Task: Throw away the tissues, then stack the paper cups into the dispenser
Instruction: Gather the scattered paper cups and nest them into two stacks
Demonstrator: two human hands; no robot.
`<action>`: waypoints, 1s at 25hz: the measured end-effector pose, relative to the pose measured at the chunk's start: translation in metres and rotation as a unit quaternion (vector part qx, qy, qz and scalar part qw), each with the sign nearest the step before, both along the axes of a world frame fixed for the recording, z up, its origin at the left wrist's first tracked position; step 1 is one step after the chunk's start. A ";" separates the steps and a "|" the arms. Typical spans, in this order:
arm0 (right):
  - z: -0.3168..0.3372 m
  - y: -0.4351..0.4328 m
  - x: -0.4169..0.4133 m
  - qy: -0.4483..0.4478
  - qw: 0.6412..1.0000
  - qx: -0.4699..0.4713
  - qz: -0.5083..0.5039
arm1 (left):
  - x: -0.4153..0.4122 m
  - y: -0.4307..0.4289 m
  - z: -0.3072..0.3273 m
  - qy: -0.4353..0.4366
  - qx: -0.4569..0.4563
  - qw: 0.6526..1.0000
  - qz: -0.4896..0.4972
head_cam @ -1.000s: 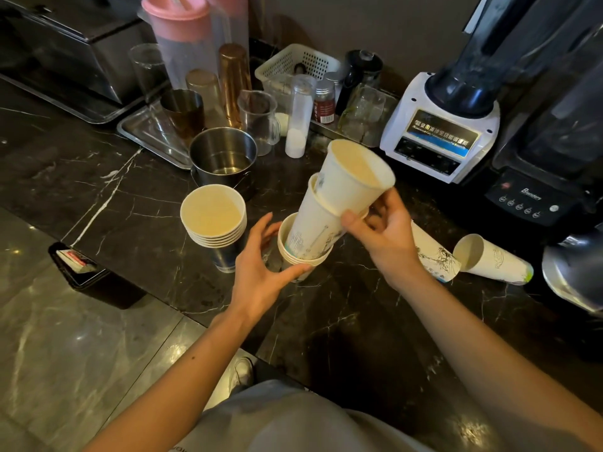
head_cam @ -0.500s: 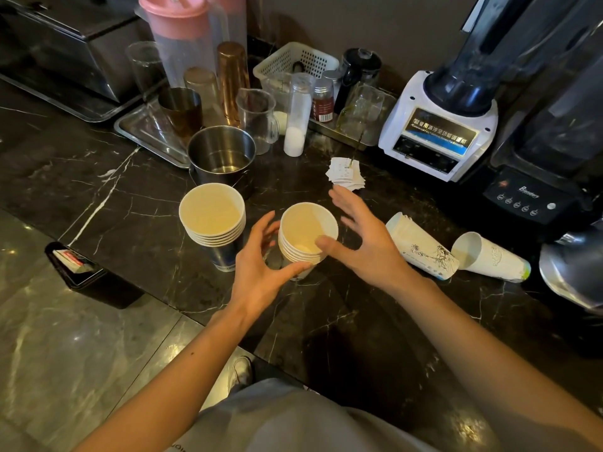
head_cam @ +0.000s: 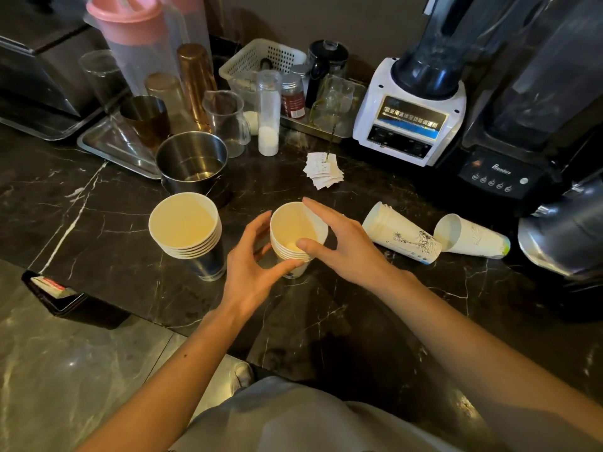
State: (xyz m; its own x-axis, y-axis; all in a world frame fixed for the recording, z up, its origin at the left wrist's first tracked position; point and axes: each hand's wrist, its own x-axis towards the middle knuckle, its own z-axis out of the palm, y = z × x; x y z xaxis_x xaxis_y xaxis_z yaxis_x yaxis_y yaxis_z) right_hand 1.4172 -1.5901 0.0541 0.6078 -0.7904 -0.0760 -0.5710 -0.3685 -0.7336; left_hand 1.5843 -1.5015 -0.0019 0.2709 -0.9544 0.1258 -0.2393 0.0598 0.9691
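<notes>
Table (head_cam: 98,203): dark marble, carries everything below, listed left to right.

Left stack (head_cam: 186,229): nested paper cups, upright, seated in a metal holder (head_cam: 208,265), judged to be the dispenser. Untouched.

Pot (head_cam: 192,164): steel, behind the left stack, apart from it.

Left hand (head_cam: 251,265): fingers (head_cam: 287,264) curled around the lower wall of the middle stack, thumb to the front, touching it; a steadying grip.

Middle stack (head_cam: 293,236): nested paper cups, upright on the table, between the two hands, near the left stack but not touching it.

Right hand (head_cam: 342,246): thumb pressed on the near rim of the middle stack, fingers spread over the far rim; clamped lightly on the top cup.

Slips (head_cam: 323,172): small pile of white paper behind the hands, in front of a white blender (head_cam: 408,119). Whether these are tissues, cannot tell.

Lying cups (head_cam: 401,236): a nested set on its side, mouth to the left. A second one (head_cam: 473,238) lies just beside it, right.

Step in hand, as judged: stacking; the middle stack is being seated and squared.

Next move, as judged: free the right hand, reach right for the lying cups, turn them upright and nest them. The merged stack then goes onto the left one.
</notes>
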 end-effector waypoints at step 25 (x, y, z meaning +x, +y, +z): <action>-0.037 -0.046 -0.099 0.010 0.964 0.002 -0.267 | -0.039 -0.036 -0.002 -0.004 0.020 0.993 -0.117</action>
